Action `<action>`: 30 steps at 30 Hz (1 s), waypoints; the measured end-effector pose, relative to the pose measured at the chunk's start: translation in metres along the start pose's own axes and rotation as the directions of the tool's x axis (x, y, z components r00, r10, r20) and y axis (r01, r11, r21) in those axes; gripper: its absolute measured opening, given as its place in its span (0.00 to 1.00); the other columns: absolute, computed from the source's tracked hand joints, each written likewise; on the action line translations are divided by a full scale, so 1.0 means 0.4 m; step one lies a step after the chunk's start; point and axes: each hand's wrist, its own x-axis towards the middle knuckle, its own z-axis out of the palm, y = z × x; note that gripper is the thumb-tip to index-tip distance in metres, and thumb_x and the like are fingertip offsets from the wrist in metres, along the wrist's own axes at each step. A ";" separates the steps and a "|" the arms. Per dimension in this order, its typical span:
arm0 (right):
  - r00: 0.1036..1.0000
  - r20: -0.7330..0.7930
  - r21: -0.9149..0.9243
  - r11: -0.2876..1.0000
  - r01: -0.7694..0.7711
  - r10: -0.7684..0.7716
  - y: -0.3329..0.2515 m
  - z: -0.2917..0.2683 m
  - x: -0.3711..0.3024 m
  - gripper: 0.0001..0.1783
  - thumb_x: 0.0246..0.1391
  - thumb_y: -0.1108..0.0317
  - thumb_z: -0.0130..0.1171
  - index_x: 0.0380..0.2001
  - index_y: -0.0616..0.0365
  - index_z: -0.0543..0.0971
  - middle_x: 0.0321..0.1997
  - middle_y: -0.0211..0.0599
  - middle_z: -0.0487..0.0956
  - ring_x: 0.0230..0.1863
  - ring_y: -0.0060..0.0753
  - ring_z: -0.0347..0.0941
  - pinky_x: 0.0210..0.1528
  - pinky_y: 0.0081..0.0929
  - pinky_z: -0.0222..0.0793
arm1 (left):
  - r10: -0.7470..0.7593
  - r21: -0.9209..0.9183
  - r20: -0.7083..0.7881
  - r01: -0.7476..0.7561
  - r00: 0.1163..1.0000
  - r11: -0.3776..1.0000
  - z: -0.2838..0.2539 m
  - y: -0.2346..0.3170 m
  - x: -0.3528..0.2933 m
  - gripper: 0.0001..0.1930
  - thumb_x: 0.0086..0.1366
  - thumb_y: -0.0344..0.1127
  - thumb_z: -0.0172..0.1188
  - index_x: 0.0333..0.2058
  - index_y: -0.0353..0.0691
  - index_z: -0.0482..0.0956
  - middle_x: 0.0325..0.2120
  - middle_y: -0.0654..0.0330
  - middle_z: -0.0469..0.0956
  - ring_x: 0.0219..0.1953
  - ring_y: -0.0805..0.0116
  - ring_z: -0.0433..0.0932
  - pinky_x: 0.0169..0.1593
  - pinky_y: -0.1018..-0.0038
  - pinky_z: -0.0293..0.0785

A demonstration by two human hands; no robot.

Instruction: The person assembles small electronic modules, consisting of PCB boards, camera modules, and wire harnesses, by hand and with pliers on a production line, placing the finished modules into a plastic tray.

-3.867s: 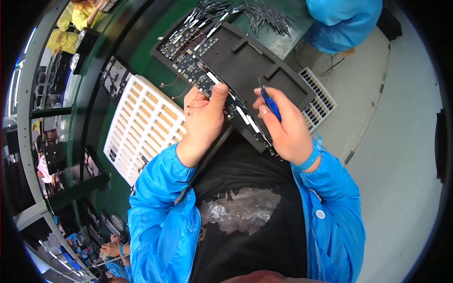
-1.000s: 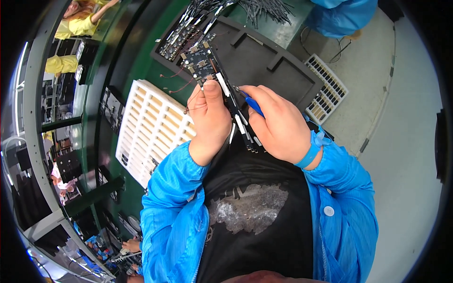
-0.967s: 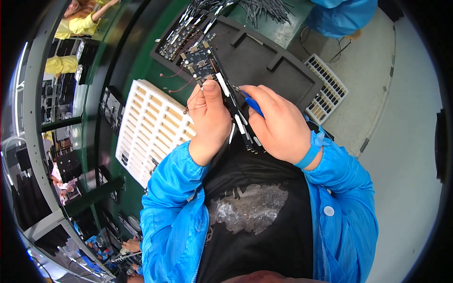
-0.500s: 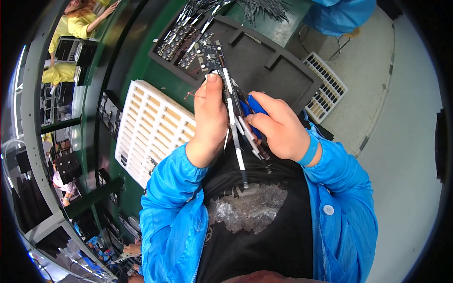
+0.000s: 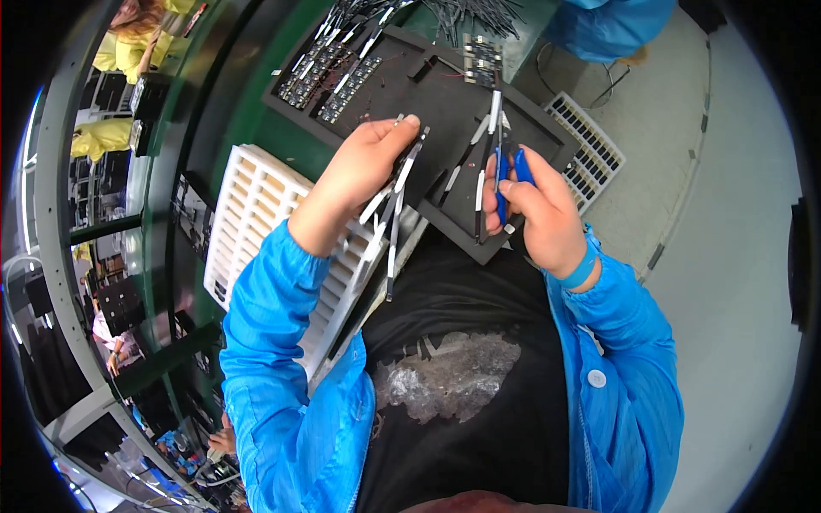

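Observation:
My left hand is closed on several narrow black-and-white flat strips, which hang down from its fingers over the tray's near edge. My right hand grips blue-handled pliers, their jaws pointing away from me and partly hidden among strips. More black-and-white strips run by the right fingers. At the far end of one strip is a small circuit board panel, above the dark tray's far right part. Whether the right fingers also pinch these strips is hard to see. The two hands are apart.
Under both hands lies a dark grey tray, with rows of small circuit boards at its left. A bundle of black strips lies beyond. White slotted trays stand left, another white rack right. A blue-clothed person is beyond.
My hands have separated: the left moved left with several strips, the right moved right with the pliers. A circuit board panel now shows at the far right of the tray.

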 end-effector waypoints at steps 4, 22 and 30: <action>0.999 -0.029 0.012 1.000 -0.023 0.023 0.007 -0.012 -0.004 0.13 0.61 0.73 0.46 0.46 0.65 0.73 0.30 0.34 0.75 0.26 0.21 0.70 0.31 0.20 0.68 | 0.219 0.433 -0.009 -0.193 0.976 0.880 -0.021 -0.046 0.126 0.24 0.72 0.49 0.51 0.34 0.30 0.81 0.22 0.59 0.80 0.24 0.77 0.75 0.32 0.75 0.71; 0.999 -0.028 0.023 0.999 0.033 -0.032 -0.001 -0.065 -0.028 0.12 0.62 0.72 0.44 0.45 0.63 0.72 0.32 0.34 0.75 0.28 0.20 0.71 0.33 0.21 0.69 | 0.632 0.687 0.257 -0.598 0.731 0.413 -0.001 -0.005 0.238 0.14 0.67 0.39 0.58 0.31 0.31 0.80 0.31 0.52 0.76 0.39 0.52 0.75 0.44 0.66 0.71; 0.998 -0.044 0.006 0.999 0.045 -0.045 0.003 -0.072 -0.029 0.12 0.61 0.72 0.45 0.45 0.63 0.72 0.32 0.34 0.75 0.28 0.21 0.71 0.33 0.21 0.70 | 0.182 0.141 0.173 -0.207 0.968 0.968 -0.023 0.100 0.153 0.20 0.73 0.48 0.50 0.29 0.39 0.78 0.22 0.70 0.75 0.26 0.82 0.70 0.32 0.81 0.67</action>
